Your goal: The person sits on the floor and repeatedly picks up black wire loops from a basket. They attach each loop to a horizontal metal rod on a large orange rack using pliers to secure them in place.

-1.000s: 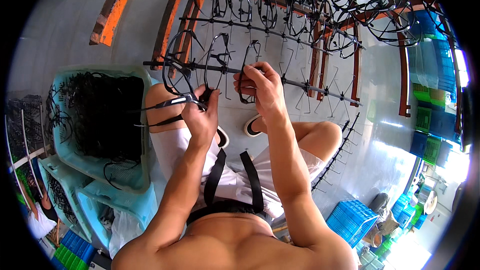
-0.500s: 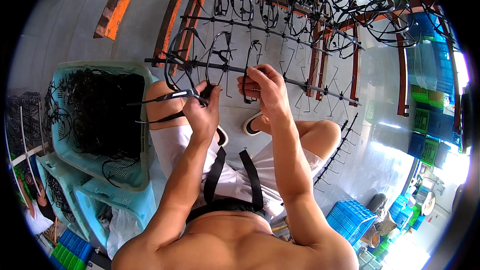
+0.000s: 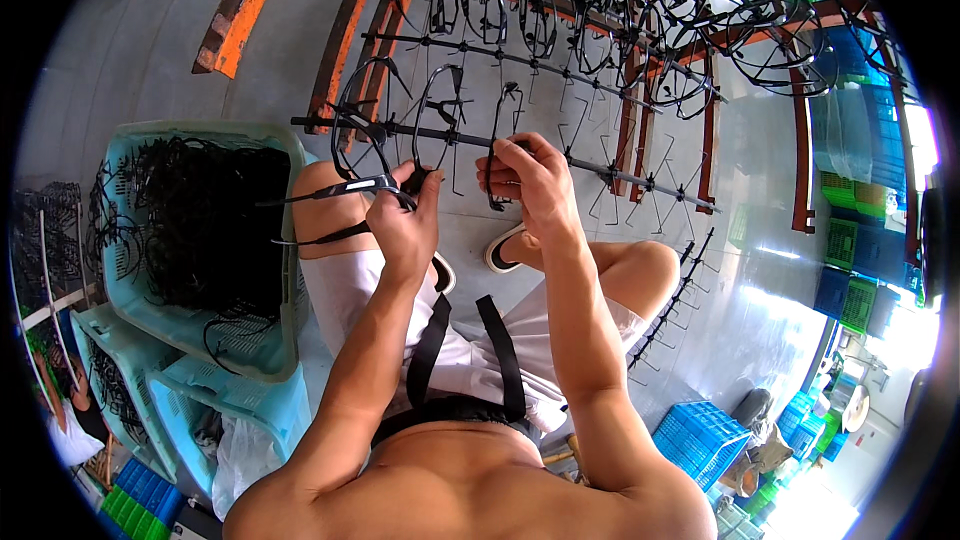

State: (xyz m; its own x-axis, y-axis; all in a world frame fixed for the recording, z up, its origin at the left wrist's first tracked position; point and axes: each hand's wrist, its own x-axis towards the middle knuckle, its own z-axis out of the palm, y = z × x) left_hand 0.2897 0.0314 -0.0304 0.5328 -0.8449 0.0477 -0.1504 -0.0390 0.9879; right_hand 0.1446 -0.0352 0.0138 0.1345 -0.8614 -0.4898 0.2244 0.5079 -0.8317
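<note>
My left hand (image 3: 404,235) is closed around a black glasses frame (image 3: 340,189), whose two temple arms stick out to the left. In front of me, my right hand (image 3: 540,185) pinches another black glasses frame (image 3: 496,127) that stands upright at a dark rod (image 3: 590,168) with thin wire hooks. Two more frames hang on the same rod to the left, one (image 3: 420,105) just beyond my left fingers and one (image 3: 345,100) near the rod's end. My fingers partly hide where the right-hand frame meets its hook.
A pale green crate (image 3: 295,270) heaped with black frames stands at my left, with more light-blue crates (image 3: 235,390) below it. Rods full of hanging frames (image 3: 600,10) rest on orange and rust-brown metal supports (image 3: 330,60) ahead. A blue crate (image 3: 700,440) sits at lower right.
</note>
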